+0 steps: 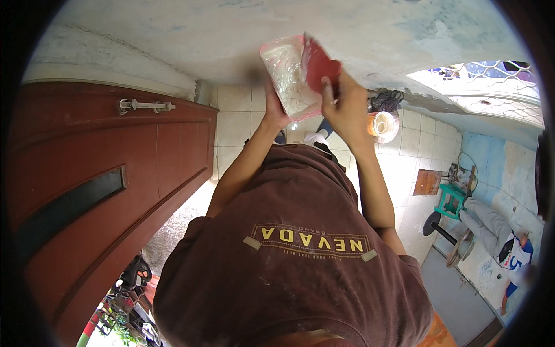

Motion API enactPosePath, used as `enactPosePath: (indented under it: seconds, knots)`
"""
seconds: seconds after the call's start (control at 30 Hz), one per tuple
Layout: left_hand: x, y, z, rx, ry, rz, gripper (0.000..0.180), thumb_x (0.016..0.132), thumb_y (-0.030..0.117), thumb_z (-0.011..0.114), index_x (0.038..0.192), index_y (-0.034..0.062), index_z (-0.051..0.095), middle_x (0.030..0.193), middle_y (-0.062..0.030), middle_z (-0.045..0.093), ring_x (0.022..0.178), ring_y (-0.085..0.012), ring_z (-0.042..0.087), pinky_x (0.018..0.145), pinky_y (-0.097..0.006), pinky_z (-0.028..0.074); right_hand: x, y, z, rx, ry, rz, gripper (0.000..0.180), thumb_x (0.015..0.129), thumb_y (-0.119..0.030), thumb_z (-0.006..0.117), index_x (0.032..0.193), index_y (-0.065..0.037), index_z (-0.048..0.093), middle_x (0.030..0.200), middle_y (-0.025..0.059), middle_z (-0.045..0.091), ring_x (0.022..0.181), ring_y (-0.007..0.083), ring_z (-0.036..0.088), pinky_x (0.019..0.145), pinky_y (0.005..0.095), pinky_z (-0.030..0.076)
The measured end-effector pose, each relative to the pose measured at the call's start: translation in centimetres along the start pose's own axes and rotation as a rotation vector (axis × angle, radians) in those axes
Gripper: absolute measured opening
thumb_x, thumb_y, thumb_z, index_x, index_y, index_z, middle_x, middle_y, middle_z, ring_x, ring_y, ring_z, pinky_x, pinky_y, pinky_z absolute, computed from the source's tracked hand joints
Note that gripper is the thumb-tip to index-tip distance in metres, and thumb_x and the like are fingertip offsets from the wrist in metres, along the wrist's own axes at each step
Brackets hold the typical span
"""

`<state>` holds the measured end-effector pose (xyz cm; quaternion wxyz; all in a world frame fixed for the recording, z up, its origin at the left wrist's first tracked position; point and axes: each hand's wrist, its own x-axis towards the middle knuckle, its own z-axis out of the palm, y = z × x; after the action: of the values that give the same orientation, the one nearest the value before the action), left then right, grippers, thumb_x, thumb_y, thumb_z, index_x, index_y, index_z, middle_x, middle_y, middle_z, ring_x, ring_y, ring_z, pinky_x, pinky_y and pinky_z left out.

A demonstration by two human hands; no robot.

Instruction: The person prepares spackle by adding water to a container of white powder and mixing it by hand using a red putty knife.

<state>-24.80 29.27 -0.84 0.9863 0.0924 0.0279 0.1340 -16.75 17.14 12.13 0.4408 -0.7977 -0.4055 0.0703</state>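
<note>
Up near the wall, my left hand (pixel 275 109) grips a shallow rectangular tray (pixel 281 40) with a pink rim from its left side and underneath. White putty-like paste (pixel 289 72) is smeared over the inside of the tray. Between the thumb and fingers of my right hand (pixel 348 107) is a flat red putty scraper (pixel 318 65). Its blade leans over the right part of the tray, and pale paste marks its edge. Whether the blade touches the paste, I cannot tell. Some fingers of both hands are hidden.
A patchy plastered wall (pixel 231 29) rises in front. To the left stands a brown door (pixel 185 139) with a metal handle (pixel 144 106). An orange-and-white container (pixel 381 124) and a dark plastic bag (pixel 386 101) sit on the tiled floor (pixel 399 153). Farther right are a green stool (pixel 450 199) and another person (pixel 491 225).
</note>
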Motion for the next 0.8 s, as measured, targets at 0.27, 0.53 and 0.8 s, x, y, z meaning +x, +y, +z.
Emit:
enactPosePath:
  seconds: [0.27,0.53,0.8]
  knots:
    - [0.9,-0.1,0.0,0.193,0.031,0.122,0.093,0.094,0.085,0.031,0.161,0.0203,0.033,0.158,-0.0086,0.045,0.143,-0.0307,0.047,0.120,-0.052,0.039,0.6,-0.2,-0.9,-0.064,-0.009,-0.031,0.013,0.093,-0.007,0.064,0.098,0.004,0.060,0.078,0.0260,0.064,0.068,0.0448,0.062,0.062,0.0464,0.049]
    - [1.3,-0.6,-2.5,-0.394,-0.347,0.007,0.088,0.096,0.082,0.033,0.159,0.0206,0.035,0.156,-0.0062,0.047,0.141,-0.0279,0.048,0.120,-0.049,0.039,-0.8,0.8,1.7,-0.214,-0.166,-0.068,0.012,0.091,-0.006,0.063,0.101,0.002,0.062,0.084,0.0248,0.065,0.075,0.0458,0.065,0.065,0.0508,0.050]
    - [1.0,-0.4,-0.1,0.108,0.101,0.068,0.094,0.094,0.085,0.033,0.159,0.0180,0.034,0.156,-0.0093,0.047,0.142,-0.0310,0.049,0.119,-0.051,0.040,0.9,0.6,-1.1,-0.382,-0.190,-0.081,0.018,0.091,-0.013,0.064,0.104,0.000,0.063,0.087,0.0233,0.067,0.078,0.0453,0.066,0.067,0.0518,0.051]
